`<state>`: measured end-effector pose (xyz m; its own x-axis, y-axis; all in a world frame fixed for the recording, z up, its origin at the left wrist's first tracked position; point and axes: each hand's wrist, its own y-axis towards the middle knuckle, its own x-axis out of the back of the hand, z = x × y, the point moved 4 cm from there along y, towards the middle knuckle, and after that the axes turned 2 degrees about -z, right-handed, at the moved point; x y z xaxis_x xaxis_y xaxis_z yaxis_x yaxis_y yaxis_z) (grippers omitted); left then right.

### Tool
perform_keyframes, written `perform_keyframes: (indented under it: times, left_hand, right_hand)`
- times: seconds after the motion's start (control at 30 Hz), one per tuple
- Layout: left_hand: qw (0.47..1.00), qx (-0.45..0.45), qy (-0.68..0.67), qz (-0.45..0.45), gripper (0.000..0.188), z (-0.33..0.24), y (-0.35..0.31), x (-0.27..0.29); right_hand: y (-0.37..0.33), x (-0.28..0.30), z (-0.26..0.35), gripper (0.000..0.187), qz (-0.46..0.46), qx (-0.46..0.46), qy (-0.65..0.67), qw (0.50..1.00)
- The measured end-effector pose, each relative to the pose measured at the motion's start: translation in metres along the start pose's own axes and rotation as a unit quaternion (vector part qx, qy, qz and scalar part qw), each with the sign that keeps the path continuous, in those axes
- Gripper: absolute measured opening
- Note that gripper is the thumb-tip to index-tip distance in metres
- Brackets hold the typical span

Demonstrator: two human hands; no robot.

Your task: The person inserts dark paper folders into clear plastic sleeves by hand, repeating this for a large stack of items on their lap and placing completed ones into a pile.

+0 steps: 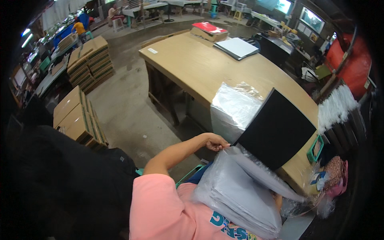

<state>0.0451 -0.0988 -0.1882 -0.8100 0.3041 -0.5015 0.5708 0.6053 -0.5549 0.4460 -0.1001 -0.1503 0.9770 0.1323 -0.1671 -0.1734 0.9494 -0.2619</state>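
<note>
A thick stack of clear plastic bags [240, 196] lies on my lap against my pink shirt. My left hand [217, 142] pinches a corner of the top plastic bag, which is lifted and curled away from the stack. Just beyond that hand, a large flat black board [276, 130] stands tilted at the table's near edge. My right hand [277, 200] is mostly hidden behind the stack and the lifted plastic; only a bit of skin shows, and its fingers cannot be made out.
A wooden-topped table [192, 60] stretches ahead, bearing a silver-wrapped block [236, 108], a white-topped stack [237, 48] and a red package [209, 27]. A green basket [316, 149] sits at its right edge. Cardboard boxes [74, 116] are piled at left. A person in yellow [79, 28] is far off.
</note>
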Motion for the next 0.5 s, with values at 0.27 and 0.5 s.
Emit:
perform_keyframes:
  times: [0.27,0.5]
  left_hand:
    - [0.993,-0.029,-0.004,-0.112,0.019,0.027,0.047,0.049]
    - [0.899,-0.168,0.327,-0.237,0.033,-0.081,-0.026,0.027]
  right_hand:
    - [0.057,0.036,-0.067,0.014,0.071,0.077,-0.429,0.897]
    - [0.043,0.066,-0.067,0.026,-0.044,0.092,-0.359,0.928]
